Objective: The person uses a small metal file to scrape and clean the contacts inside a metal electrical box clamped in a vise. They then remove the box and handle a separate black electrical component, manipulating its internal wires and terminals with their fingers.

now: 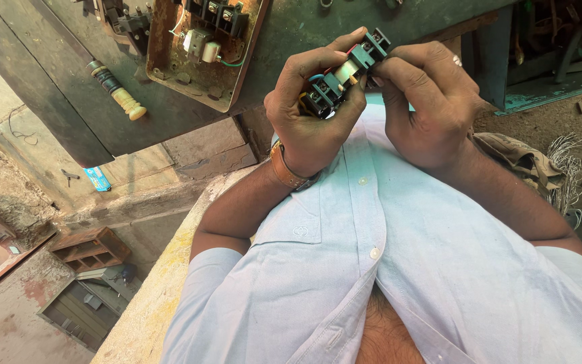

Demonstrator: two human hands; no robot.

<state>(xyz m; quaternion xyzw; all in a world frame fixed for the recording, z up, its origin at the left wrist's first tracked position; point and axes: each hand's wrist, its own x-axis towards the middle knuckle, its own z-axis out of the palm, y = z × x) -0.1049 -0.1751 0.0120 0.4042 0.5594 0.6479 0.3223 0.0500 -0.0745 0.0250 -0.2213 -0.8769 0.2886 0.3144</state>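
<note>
Part: black electrical terminal block (345, 73), held up in front of the chest, caught betw. both hands; runs diagonally, lower end at L palm, upper end sticking out past R fingertips.
L hand (312, 114): closed round lower half of the block, thumb curled over its top, fingers wrapped behind. Wrist bent up; brown leather strap (285, 170) on it.
R hand (426, 101): pinching upper half, fingers bunched on the block's far side, ring on one finger. Forearm comes in from the right.
Block build: black plastic body, screw terminals in rows, pale metal piece mid-length, bits of red, blue and yellow wire showing at L thumb.
Shirt (405, 269): light blue woven cloth, buttoned, just below hands.
Bench (62, 81): dark green metal top, beyond hands; rusty open box (203, 50) w/ more black terminals near its front edge, cream-handled tool (119, 91) left of box.
</note>
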